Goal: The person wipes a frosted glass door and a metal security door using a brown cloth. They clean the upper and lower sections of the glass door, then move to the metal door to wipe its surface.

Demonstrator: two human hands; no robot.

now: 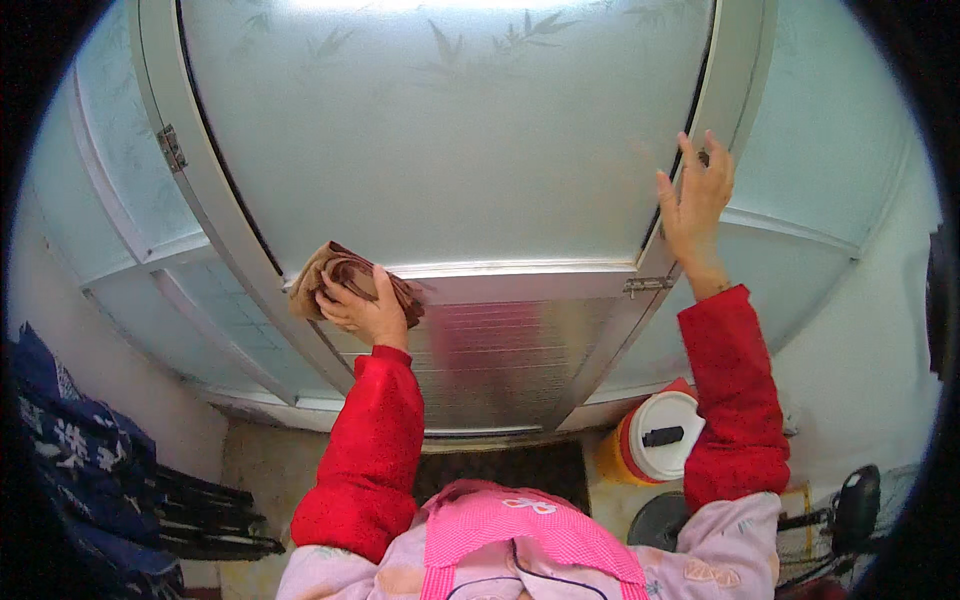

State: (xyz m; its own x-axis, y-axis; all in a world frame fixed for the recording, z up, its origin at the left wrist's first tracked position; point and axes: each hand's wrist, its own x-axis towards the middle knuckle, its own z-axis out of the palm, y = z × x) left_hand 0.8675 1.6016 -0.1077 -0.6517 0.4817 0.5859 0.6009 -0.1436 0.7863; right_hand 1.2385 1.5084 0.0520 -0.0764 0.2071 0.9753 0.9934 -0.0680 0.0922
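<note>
A folded brown cloth [315, 289] is gripped in my left hand [367, 311]. It presses against the left end of the door's pale middle rail, close to the lower left corner of the frosted glass pane [450, 165]. My right hand [696, 191] is raised at the right stile of the door [517, 285], fingers spread and holding nothing. A small dark hole or fitting shows behind those fingers; whether they touch the frame I cannot tell. Below that hand a metal slide bolt [648, 285] is fixed where the rail meets the stile.
Left of the door is a metal hinge [172, 148]. A white-lidded bucket [664, 435] stands on the floor at the right, near a black round object [660, 521]. Dark blue fabric [82, 457] hangs at the left. A dark mat [502, 469] lies before the door.
</note>
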